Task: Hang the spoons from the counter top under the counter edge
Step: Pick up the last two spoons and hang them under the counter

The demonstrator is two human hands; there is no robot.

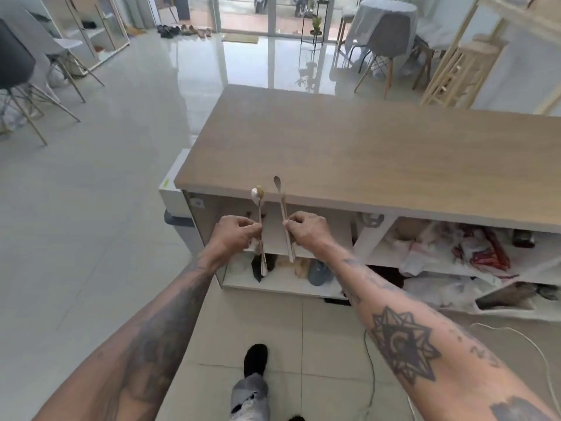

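1. Both hands are out in front of the counter's near edge, each pinching a spoon by the handle.
2. Left hand (235, 233): fingers closed narrow round the handle of the left spoon (260, 220), approx mid-shaft. Bowl end is up, level w/ the counter edge (379, 208); handle tail sticks out below the fist. It may be two spoons stacked, as there are a pale bowl and a gold one up top. Can't tell for sure.
3. Right hand (305, 230): thumb + forefinger pinched on the right spoon (283, 214), a long thin one. Its small bowl overlaps the counter top (364, 141); the handle runs down past the hand.
4. Handling, my guess: metal, stiff, light, no flex. Smooth shafts, so prob slippery in a loose pinch. Not fragile; a drop just clatters on the tile.
5. Where to grip: mid-handle as now gives control of tilt. For hooking, better to hold nearer the bowel-free end's opposite, i.e. leave the hanging end clear of fingers.
6. Hooks under the edge: not visible from here. Can't say where they'd catch.
7. Shelves (440, 253) below are cluttered w/ bags, so a dropped spoon could vanish in there.
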